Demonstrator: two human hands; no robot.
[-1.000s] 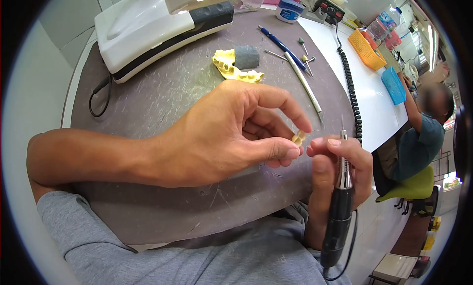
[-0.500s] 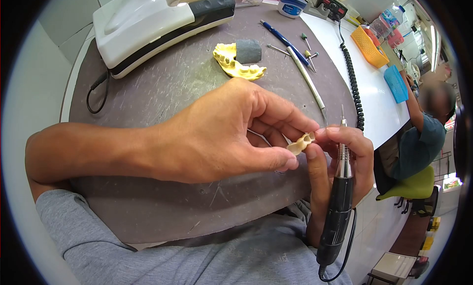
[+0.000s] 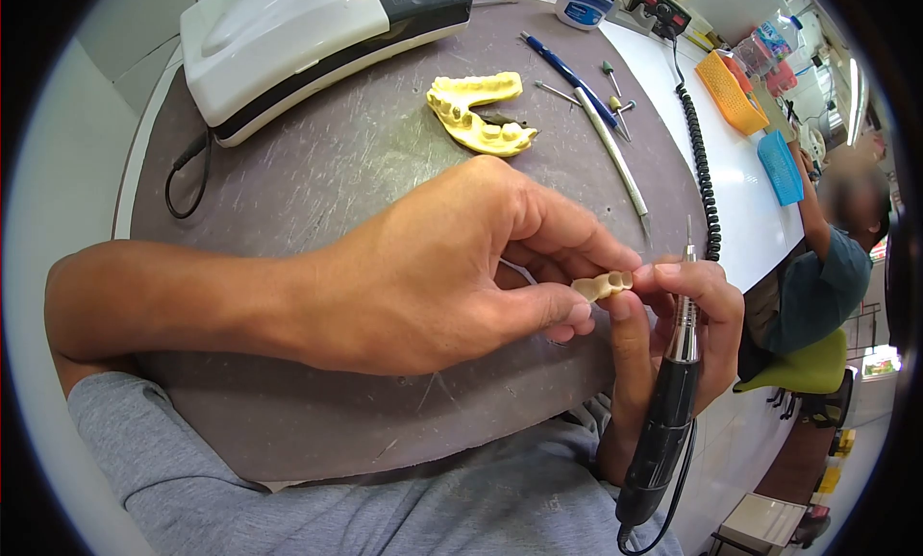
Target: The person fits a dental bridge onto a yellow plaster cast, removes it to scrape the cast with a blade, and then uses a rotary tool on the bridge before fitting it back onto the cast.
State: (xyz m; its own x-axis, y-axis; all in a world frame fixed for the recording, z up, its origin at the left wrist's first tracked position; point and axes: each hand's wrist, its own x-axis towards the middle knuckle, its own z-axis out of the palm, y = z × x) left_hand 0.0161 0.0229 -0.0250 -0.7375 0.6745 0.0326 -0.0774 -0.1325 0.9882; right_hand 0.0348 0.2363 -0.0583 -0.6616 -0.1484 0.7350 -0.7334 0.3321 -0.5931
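Note:
A small tooth-coloured dental bridge is held between the fingertips of both hands, its hollow undersides facing me. My left hand pinches its left end between thumb and fingers. The thumb and index fingertip of my right hand touch its right end. That same hand also grips a black and silver rotary handpiece, whose thin bur points up and away from the bridge. Beyond my left hand, a yellow dental cast lies on the brown mat.
A white and black machine stands at the back left. A blue pen, a silver-handled tool and several burs lie right of the cast. A coiled cord runs down the right side. A person sits at far right.
Both hands, the bridge and the handpiece have shifted slightly right in view, and the bridge has tilted a little. The grey patch over part of the cast no longer shows.

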